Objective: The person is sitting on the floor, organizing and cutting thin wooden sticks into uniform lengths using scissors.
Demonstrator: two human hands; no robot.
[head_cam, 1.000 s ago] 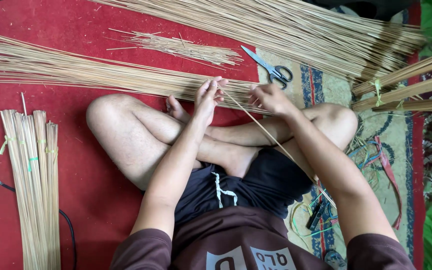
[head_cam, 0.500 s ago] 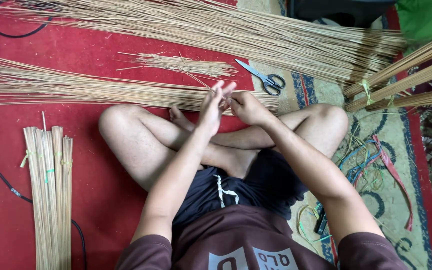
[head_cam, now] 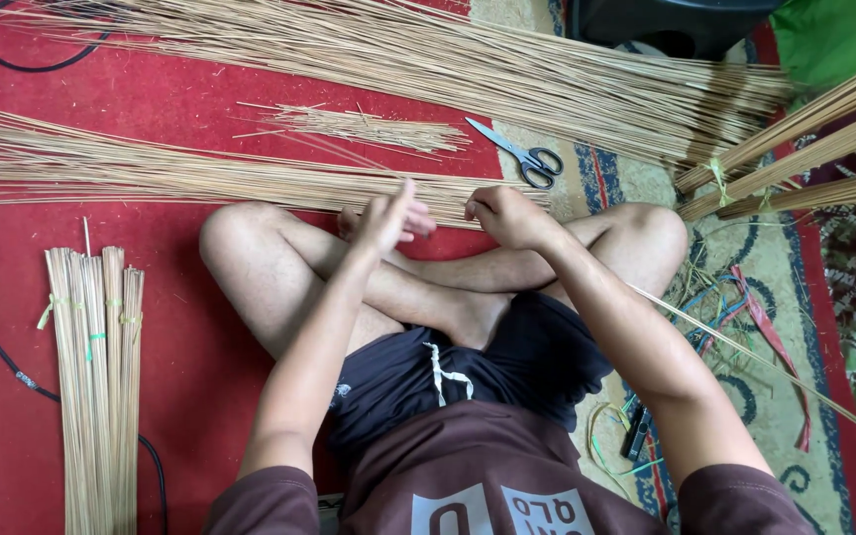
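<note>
Red carpet (head_cam: 180,89) covers the floor, where a person sits cross-legged before two long spreads of thin tan sticks (head_cam: 200,178), one pair of grey-handled scissors (head_cam: 525,157) just beyond; left hand (head_cam: 388,220) open with fingers spread, right hand (head_cam: 505,216) curled, one thin stick (head_cam: 745,355) trailing past its arm; whether it grips the stick cannot be told

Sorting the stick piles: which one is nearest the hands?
The long loose spread just beyond the knees, under the left hand and right hand; the others lie farther off.
</note>
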